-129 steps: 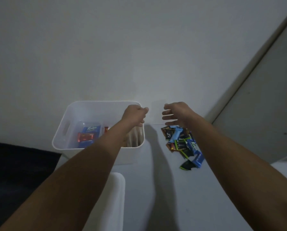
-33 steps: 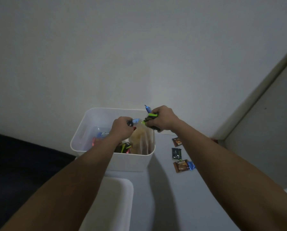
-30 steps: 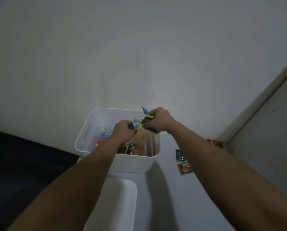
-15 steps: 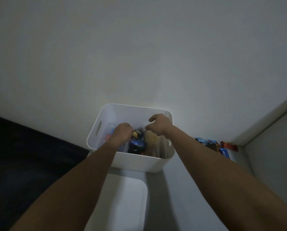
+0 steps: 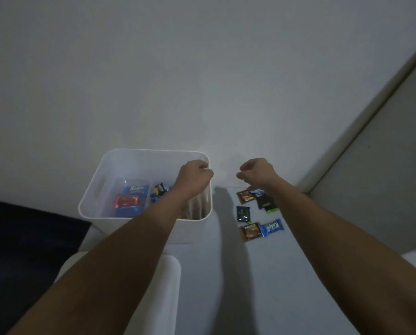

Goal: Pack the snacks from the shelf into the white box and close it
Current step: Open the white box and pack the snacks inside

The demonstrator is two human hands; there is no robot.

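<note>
The left hand (image 5: 194, 176) is curled into a loose fist over the right end of the white box (image 5: 94, 199). Nothing shows in it, but the fingers face away, so I cannot tell for sure. The right hand (image 5: 256, 172) is also curled, with the fingers bent down, up in the air past the box. I see nothing in it either.

Inside the box lie a red pack (image 5: 127, 200), a blue pack (image 5: 135, 190) under it and some small dark candy (image 5: 159, 188) near the left arm. The left arm covers part of the box and hides what is below it.

On the white shelf (image 5: 226, 274), right of the box, more snacks lie loose. A brown pack (image 5: 246, 196) and a black pack (image 5: 265, 201) sit just below the right hand, partly under the wrist. A dark green pack (image 5: 243, 213) is near them. Closer to the person a second brown pack (image 5: 249, 232) touches a blue candy (image 5: 272, 227).

A bare strip of shelf runs between the box and the snacks. A white lid (image 5: 170, 274) lies flat in front of the box, under the left arm. A plain wall (image 5: 202, 81) stands right behind the box. Left of the shelf edge it is dark. A side wall closes the right.
</note>
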